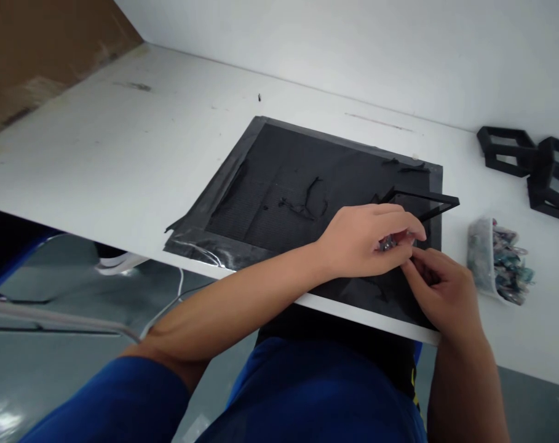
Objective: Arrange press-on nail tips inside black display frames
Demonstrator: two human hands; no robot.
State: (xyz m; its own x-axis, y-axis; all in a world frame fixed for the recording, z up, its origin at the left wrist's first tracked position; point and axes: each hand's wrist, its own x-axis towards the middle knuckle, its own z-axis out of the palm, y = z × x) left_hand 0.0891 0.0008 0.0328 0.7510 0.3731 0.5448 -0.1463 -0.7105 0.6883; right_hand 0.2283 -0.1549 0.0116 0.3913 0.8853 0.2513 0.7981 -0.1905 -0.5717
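Over the right part of a black mat (242, 209), my hands meet fingertip to fingertip. My left hand (369, 240) is closed around a small, clear, shiny plastic packet (388, 243), mostly hidden by the fingers. My right hand (447, 289) pinches at the left fingertips; what lies between its own fingers is too covered to make out. Just behind the hands, a thin black frame (438, 200) with a see-through middle stands tilted on the mat, its lower part hidden by my left hand.
A clear plastic tub (479, 258) of small wrapped packets (514, 271) stands right of the mat. Several black frames (553, 184) lie at the far right. Dark thread-like scraps (307, 206) are on the mat. The white table (122, 141) meets a wall; cables hang below its front edge.
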